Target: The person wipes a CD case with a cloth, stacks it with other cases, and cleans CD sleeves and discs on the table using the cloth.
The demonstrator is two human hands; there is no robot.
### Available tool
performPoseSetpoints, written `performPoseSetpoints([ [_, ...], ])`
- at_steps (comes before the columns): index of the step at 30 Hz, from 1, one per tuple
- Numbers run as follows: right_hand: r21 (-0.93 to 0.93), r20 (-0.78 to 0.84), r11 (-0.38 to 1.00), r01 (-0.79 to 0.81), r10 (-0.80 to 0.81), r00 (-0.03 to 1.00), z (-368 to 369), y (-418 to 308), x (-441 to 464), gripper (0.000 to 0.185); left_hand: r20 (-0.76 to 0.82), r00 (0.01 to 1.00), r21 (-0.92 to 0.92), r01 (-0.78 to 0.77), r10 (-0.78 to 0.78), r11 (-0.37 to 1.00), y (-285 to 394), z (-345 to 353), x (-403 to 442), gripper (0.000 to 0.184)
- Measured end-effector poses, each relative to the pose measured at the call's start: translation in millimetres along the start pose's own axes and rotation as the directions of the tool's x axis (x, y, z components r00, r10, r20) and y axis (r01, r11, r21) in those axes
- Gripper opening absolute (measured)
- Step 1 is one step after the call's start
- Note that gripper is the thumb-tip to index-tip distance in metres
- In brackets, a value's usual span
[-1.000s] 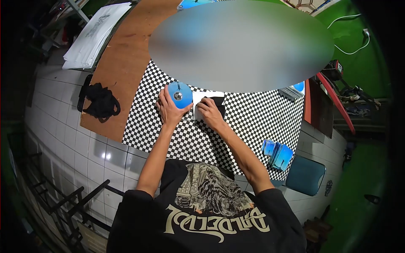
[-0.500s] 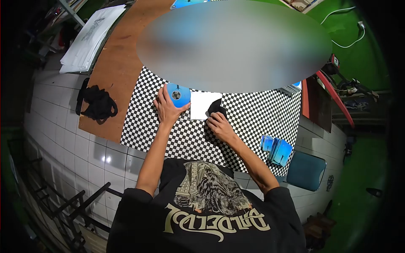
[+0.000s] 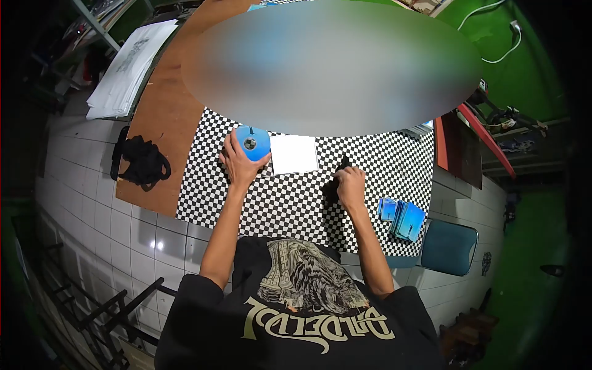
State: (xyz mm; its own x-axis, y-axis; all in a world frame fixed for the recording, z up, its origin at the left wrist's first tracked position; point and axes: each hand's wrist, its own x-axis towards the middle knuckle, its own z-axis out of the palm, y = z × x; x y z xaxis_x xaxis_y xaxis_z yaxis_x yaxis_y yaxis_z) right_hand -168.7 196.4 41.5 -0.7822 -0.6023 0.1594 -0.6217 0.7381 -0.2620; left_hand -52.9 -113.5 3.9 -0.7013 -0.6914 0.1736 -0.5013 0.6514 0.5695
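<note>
A blue printed disc with a central hole is at the left of the checkered cloth. My left hand grips its edge, fingers along the left side and thumb at the lower right. Just right of the disc lies a flat white square, perhaps a disc case or sleeve. My right hand is closed around a black cloth, off to the right of the white square. Part of that cloth hangs below the fingers, dark against its shadow.
Blue printed cards sit in stacks near the right front edge of the checkered cloth. A black strapped item rests on the brown board at left, with white sheets beyond. A teal chair stands at right. A blurred oval hides the table's far part.
My right hand has lifted away from the white square and moved right, carrying the black cloth. The left hand keeps its grip on the disc.
</note>
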Motion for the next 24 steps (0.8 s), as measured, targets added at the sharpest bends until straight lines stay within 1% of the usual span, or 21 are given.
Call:
performPoseSetpoints([
  [2, 0.044, 0.090, 0.999, -0.016, 0.012, 0.996, 6, -4, -6, 0.016, 0.048, 0.999, -0.023, 0.008, -0.007, 1.000, 3, -5, 4, 0.139],
  [7, 0.099, 0.083, 0.995, -0.020, 0.011, 0.996, 26, -15, -17, 0.014, 0.093, 0.994, -0.037, -0.059, 0.062, 0.998, 29, -6, 4, 0.142],
  [10, 0.117, 0.015, 0.993, 0.030, -0.032, 0.999, 21, -26, -17, 0.019, 0.210, 0.955, -0.061, -0.199, 0.207, 0.978, 54, 6, -2, 0.145],
  [11, 0.116, 0.015, 0.993, 0.031, -0.033, 0.999, 14, -32, -14, 0.019, 0.209, 0.956, -0.062, -0.198, 0.206, 0.978, 57, 12, -3, 0.145],
  [14, 0.235, -0.058, 0.972, 0.011, 0.003, 0.998, -3, -45, -11, 0.014, 0.376, 0.874, -0.130, -0.281, 0.309, 0.951, 65, 29, -5, 0.148],
  [15, 0.233, -0.063, 0.972, 0.010, 0.005, 0.998, -3, -44, -10, 0.014, 0.374, 0.872, -0.132, -0.286, 0.315, 0.949, 65, 33, -1, 0.148],
  [18, 0.249, -0.007, 0.968, -0.031, 0.034, 0.999, 1, -39, -11, 0.013, 0.464, 0.809, -0.139, -0.337, 0.362, 0.931, 65, 40, 4, 0.151],
  [22, 0.259, -0.004, 0.965, -0.051, 0.054, 0.999, 7, -40, -9, 0.014, 0.422, 0.830, -0.119, -0.349, 0.365, 0.930, 68, 44, 8, 0.158],
  [23, 0.260, -0.003, 0.964, -0.049, 0.052, 0.999, 8, -40, -7, 0.014, 0.421, 0.831, -0.117, -0.347, 0.363, 0.931, 68, 43, 9, 0.158],
  [24, 0.269, -0.032, 0.963, -0.032, 0.042, 0.999, 9, -41, -4, 0.014, 0.456, 0.814, -0.119, -0.345, 0.360, 0.931, 68, 43, 10, 0.156],
])
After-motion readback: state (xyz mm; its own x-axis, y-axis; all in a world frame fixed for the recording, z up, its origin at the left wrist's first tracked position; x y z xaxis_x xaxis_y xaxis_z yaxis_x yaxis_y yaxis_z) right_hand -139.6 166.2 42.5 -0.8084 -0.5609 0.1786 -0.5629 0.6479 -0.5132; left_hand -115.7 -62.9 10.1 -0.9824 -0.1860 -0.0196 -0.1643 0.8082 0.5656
